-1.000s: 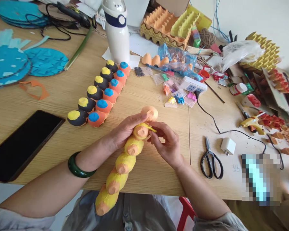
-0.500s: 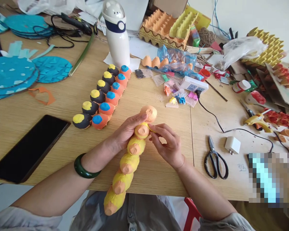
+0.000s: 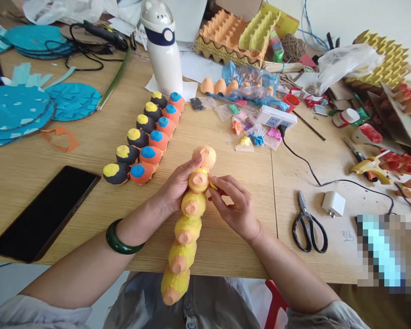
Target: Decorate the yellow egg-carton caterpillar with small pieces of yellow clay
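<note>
A strip of egg-carton cups (image 3: 188, 228), mostly coated yellow with bare orange tips, slants from the table edge toward the middle. Its far cup is plain orange. My left hand (image 3: 178, 185) is closed round the far part of the strip, thumb on top near the plain cup. At the strip's right side, my right hand (image 3: 234, 203) pinches a small bit of yellow modelling clay (image 3: 213, 185) against the second cup from the far end. To the left lie two finished-looking rows of cups, one black with yellow tops (image 3: 133, 135) and one orange with blue tops (image 3: 156, 136).
A phone (image 3: 44, 212) lies at left. Scissors (image 3: 306, 224) and a white charger (image 3: 333, 204) rest at right. Behind are a white bottle (image 3: 164, 59), clay packets (image 3: 245, 142), a power strip (image 3: 276, 118) with a trailing cord, and egg trays (image 3: 231, 39). A glue gun (image 3: 368, 167) lies far right.
The strip has turned more upright in view, its near end shifting right and its far end slightly left. Both hands stay on it, the right still pinching yellow clay.
</note>
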A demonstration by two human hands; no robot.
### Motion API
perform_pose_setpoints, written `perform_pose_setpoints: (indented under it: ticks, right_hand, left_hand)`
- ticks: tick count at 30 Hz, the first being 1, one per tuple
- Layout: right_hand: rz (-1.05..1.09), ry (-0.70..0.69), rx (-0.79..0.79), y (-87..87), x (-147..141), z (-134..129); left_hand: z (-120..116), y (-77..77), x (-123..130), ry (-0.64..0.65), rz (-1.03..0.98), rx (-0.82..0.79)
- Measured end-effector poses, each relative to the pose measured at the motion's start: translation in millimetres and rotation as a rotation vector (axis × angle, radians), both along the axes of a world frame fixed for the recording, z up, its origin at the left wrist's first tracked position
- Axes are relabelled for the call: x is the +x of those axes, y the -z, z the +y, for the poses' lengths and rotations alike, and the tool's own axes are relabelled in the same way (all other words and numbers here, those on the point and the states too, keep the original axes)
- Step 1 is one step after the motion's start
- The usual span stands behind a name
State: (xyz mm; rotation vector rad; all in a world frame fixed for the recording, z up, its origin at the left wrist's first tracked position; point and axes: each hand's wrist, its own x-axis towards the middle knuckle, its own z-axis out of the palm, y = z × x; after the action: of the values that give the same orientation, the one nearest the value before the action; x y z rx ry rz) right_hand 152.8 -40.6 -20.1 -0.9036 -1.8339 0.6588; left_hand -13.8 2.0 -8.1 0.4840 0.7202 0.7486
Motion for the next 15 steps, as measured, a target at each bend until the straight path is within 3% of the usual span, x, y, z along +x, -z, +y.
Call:
perform_pose_setpoints:
  ticks: [7,15]
  right_hand:
    - [0.025,0.02,-0.056,1.0,-2.9,-2.2]
    - [0.062,-0.025,-0.041,1.0,-3.9,-1.7]
  left_hand:
    - [0.4,3.8,0.4,0.025,-0.023,-0.05]
    - [2.7,6.3,-1.6,-0.085,-0.012,-0.061]
